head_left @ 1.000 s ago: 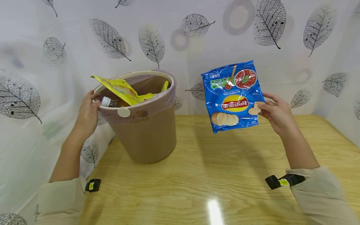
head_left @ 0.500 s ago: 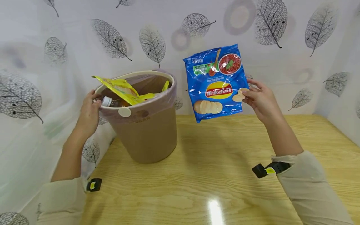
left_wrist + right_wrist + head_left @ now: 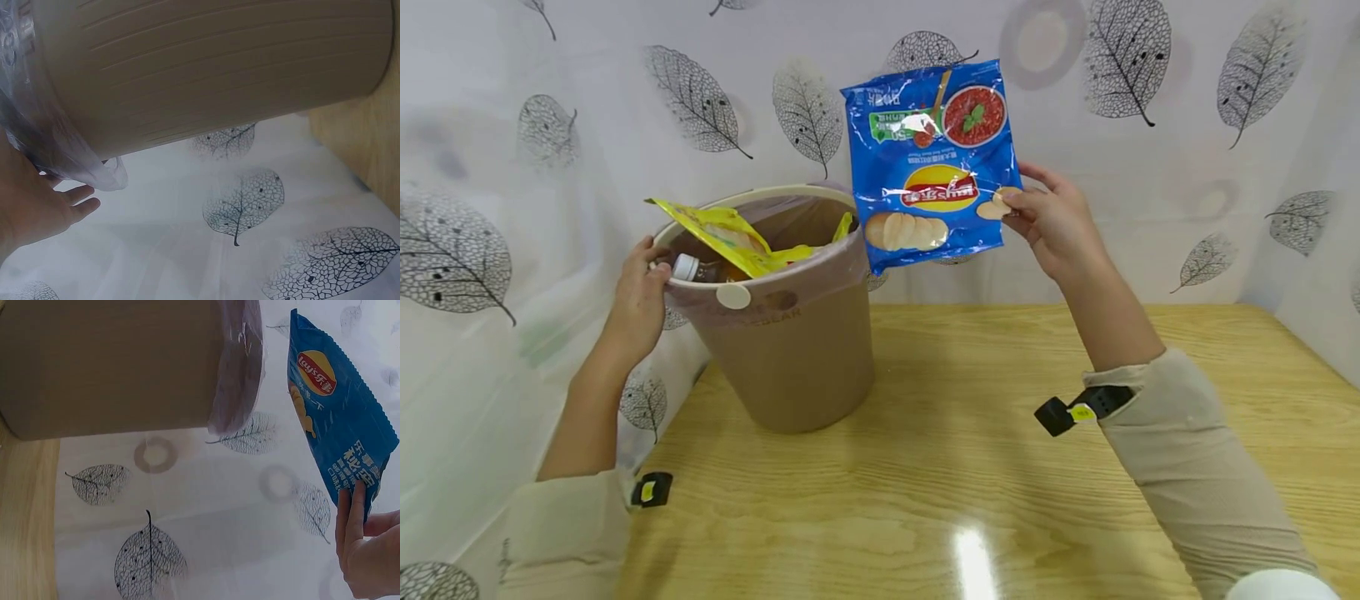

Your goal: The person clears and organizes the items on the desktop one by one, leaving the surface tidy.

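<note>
My right hand (image 3: 1056, 221) pinches the right edge of a blue chip bag (image 3: 936, 167), which hangs in the air with its print upside down. The bag's lower left corner overlaps the rim of a brown trash can (image 3: 790, 358) in the head view. On the can's left side my left hand (image 3: 638, 300) grips the rim, thumb on top and fingers outside. A thin purple liner (image 3: 81, 156) folds over the rim there. Inside the can lie a yellow package (image 3: 722, 233), sticking up past the rim, and a bottle with a white cap (image 3: 685, 267).
The can stands at the back left of a wooden table (image 3: 925, 467), close to a leaf-patterned white curtain (image 3: 917, 117) that surrounds the table's back and sides. A white rounded object (image 3: 1281, 586) shows at the bottom right edge.
My right hand has carried the chip bag left and upward, toward the trash can's right side. My left hand has stayed on the rim, and the can has not moved.
</note>
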`<state>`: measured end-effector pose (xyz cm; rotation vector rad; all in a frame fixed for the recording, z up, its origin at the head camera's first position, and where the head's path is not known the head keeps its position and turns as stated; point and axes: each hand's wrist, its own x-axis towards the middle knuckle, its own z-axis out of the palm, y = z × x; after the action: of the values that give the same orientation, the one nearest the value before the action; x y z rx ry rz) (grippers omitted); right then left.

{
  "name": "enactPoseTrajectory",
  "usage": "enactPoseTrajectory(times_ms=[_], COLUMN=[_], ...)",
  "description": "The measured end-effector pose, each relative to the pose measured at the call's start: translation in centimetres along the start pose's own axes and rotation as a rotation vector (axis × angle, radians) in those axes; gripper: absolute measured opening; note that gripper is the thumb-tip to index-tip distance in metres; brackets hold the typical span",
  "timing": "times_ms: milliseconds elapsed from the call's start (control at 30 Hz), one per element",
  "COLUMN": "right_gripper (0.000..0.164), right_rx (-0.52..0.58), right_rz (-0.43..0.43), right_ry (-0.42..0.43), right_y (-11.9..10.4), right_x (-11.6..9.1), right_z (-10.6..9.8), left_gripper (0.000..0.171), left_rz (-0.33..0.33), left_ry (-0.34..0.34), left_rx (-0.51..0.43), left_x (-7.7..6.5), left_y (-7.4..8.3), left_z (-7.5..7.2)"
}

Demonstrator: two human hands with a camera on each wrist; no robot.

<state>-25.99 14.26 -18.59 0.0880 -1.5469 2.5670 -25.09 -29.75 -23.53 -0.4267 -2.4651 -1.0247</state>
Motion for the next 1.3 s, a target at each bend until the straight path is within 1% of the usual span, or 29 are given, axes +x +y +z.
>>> enactPoseTrajectory(times_ms=[100,200,367,533,667,767,867,1033,1167,1300], right_gripper=[0.051,0.049,0.045,0.043,0.043,0.043,0.043,0.043,0.042,0.04], right_rx=[0.0,0.029,0.05,0.026,-0.026,-0.094,-0.135,-0.173,-0.22,-0.316], right_rz=[-0.004,0.006,0.022,0.029,0.044,0.039,0.023,-0.006,-0.048,-0.101], right_ry=[0.006,0.015,0.015,0.035,0.045,0.039,0.029,0.014,-0.017,-0.066], right_y=[0.1,0.4,1.3,2.9,4.2,5.0,5.6,6.2,6.7,7.2], right_x=[0.5,1.0,1.8,2.4,2.6,2.6,2.7,2.9,2.9,2.9], right_z=[1.6,3.2,5.8,7.9,9.3,10.0,10.5,10.9,11.1,11.2], left_gripper=[0.054,0.054,0.053,0.053,0.053,0.053,0.053,0.053,0.053,0.053], left_rz=[-0.002,-0.005,-0.018,-0.013,-0.01,-0.012,-0.013,-0.013,-0.022,-0.019], left_ry=[0.0,0.0,-0.001,0.001,0.006,0.008,0.007,0.005,-0.003,-0.011], left_rx=[-0.002,-0.007,-0.006,-0.005,-0.007,-0.005,-0.006,-0.003,-0.002,-0.002], left_x=[0.0,0.0,-0.2,-0.3,-0.3,-0.3,-0.2,-0.1,-0.1,-0.1], left_y=[0.0,0.0,0.0,0.0,0.2,0.3,0.4,0.4,0.3,0.3], left_z=[0.0,0.1,0.0,0.0,0.1,0.1,0.1,0.0,0.0,0.0])
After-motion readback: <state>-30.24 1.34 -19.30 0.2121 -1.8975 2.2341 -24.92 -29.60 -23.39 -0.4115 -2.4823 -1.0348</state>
